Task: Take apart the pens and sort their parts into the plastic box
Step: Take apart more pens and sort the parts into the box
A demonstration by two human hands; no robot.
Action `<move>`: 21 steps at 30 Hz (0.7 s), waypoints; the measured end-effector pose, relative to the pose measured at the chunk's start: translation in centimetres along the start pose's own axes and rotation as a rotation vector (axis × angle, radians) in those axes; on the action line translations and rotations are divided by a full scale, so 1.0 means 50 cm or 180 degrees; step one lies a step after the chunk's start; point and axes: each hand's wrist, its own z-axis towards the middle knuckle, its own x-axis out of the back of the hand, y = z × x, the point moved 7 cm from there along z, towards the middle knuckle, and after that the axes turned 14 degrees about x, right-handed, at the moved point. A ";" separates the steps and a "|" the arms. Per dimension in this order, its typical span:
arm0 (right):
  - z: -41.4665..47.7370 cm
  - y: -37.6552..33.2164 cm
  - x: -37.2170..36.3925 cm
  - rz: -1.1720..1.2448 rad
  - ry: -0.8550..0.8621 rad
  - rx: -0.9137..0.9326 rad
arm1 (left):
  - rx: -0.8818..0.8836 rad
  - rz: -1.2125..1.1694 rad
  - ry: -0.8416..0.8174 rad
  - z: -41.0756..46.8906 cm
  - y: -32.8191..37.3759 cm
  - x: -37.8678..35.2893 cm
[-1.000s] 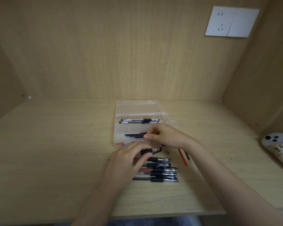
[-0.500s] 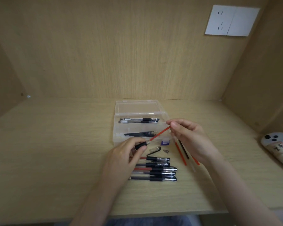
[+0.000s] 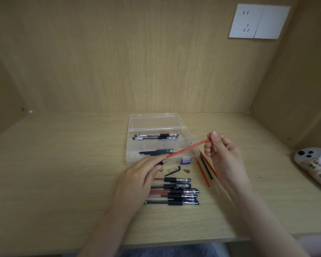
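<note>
1. pens, five whole ones, lie stacked in rows at lower centre of the frame on the wooden desk. their left ends are hidden behind the left hand.
2. the plastic box, clear with its lid folded back, sits just above them at centre. its upper compartment holds two pen barrels, and the one below holds a bundle of black refills.
3. between box and pens lie a small purple piece, a clear pen cap with a black clip, and a metal tip.
4. right of centre, loose refills, red and black, lie slanted on the desk, partly hidden behind the right hand.
5. a white controller with handwritten tape rests at the right edge, and a white wall socket is at upper right.
6. the left hand, lower centre, curls its fingers round a held barrel at its black grip. most of the barrel is hidden in the fist.
7. a red refill slants from that barrel's mouth up to the right, crossing in front of the box.
8. the right hand, right of centre and raised off the desk, pinches the refill's upper end between thumb and fingertips.
</note>
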 end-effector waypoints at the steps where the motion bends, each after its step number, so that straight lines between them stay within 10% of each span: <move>1: 0.000 0.002 0.001 0.0008 -0.0005 -0.0014 | -0.0003 0.0002 0.0000 0.000 -0.001 0.000; 21: -0.012 0.030 0.012 0.0225 0.0159 -0.0140 | -0.0087 0.0064 -0.0055 0.000 0.006 -0.001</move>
